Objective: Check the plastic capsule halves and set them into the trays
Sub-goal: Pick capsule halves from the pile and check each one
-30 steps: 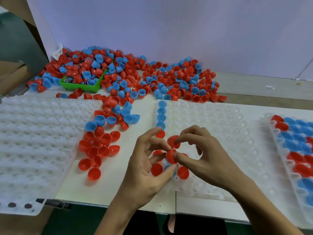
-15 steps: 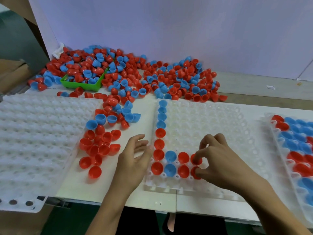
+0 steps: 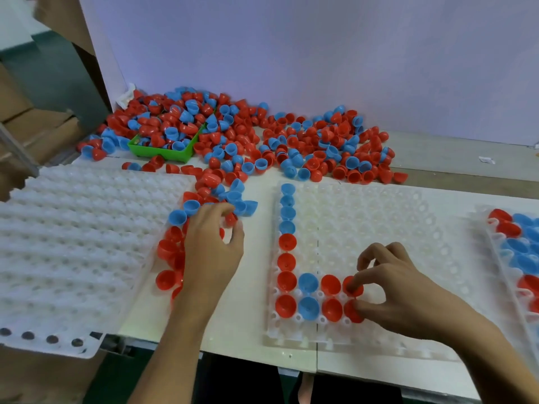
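Observation:
A clear middle tray holds blue and red capsule halves down its left column and along its two nearest rows. My right hand pinches two red halves seated in the fourth column, index on the upper one, thumb against the lower. My left hand reaches over the loose halves lying between the left tray and the middle tray. Its curled fingers and thumb close round a red half.
A white left tray holds no halves. A right tray at the frame edge holds red and blue halves. A big heap of halves and a green bin lie along the back wall. Cardboard boxes stand at far left.
My left hand left the middle tray's edge and moved left and away into the loose halves. My right hand went from holding halves in the air to setting them in the tray.

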